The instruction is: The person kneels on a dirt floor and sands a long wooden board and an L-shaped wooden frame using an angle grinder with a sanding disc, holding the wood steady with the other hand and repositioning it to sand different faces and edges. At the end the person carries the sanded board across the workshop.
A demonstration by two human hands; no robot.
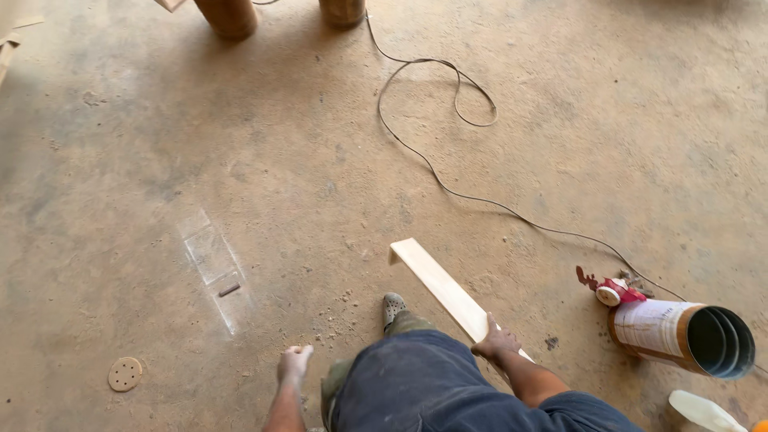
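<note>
- The right hand [496, 342] grips a pale wooden board [440, 286], which angles away ahead of it.
- The left hand [294, 364] hangs loosely curled, holding nothing.
- A sanding disc [125, 374] lies on the floor left of it.
- A tin can [680, 336] lies on its side right of the right hand.

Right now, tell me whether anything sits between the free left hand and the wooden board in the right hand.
Yes: the person's own bent leg in dark trousers lies between the left hand and the wooden board held by the right hand. Nothing else on the floor stands between them.
</note>
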